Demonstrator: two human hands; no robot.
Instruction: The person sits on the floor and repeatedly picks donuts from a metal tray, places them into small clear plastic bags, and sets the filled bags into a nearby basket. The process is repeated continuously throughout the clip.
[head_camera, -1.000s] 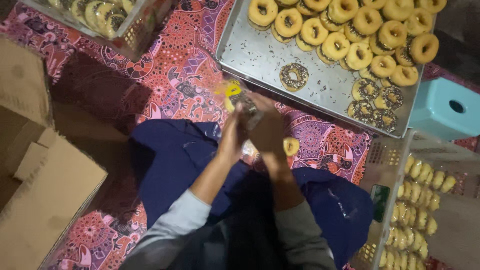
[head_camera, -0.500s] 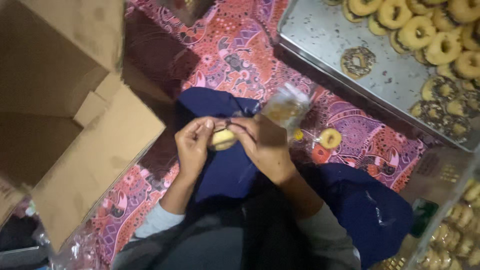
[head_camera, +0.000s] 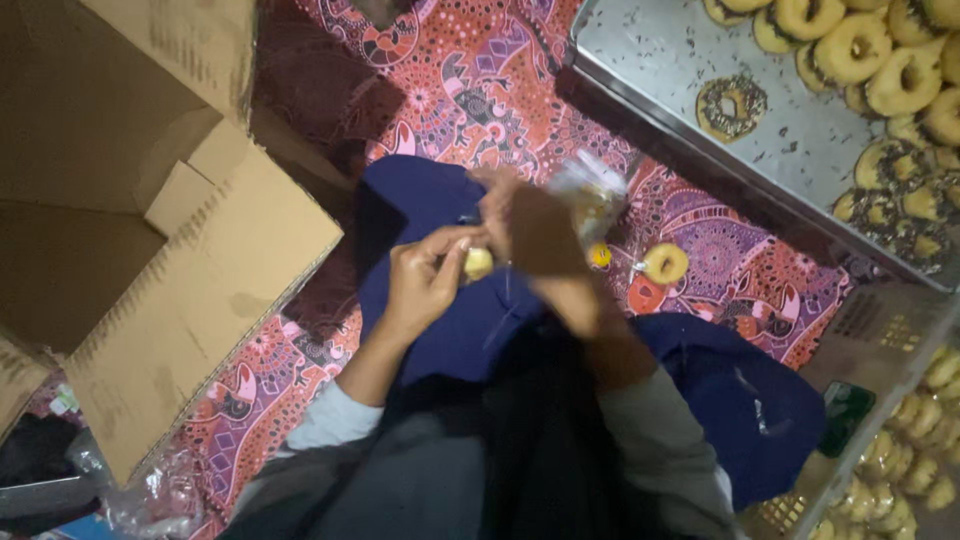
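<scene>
Over my blue-clad lap (head_camera: 450, 330), just below the patterned red mat (head_camera: 480, 90), I have both hands close together, almost touching. My left hand (head_camera: 425, 280) pinches a small pale yellow piece (head_camera: 478, 263) between thumb and fingertips, closed on it. My right hand (head_camera: 535, 235) sits just right of that piece and grips a crinkled clear plastic bag (head_camera: 590, 195), whose top sticks up toward the mat; what lies inside is too blurred to tell. Right of the lap, a single ring-shaped pastry (head_camera: 665, 264) lies on the mat, apart from both hands. Farther up and right of the lap stands a metal tray (head_camera: 660, 60) carrying a lone dark-sprinkled ring (head_camera: 732, 107) and many golden rings. Left of the lap, an open cardboard box (head_camera: 190, 290) spreads its flaps.
</scene>
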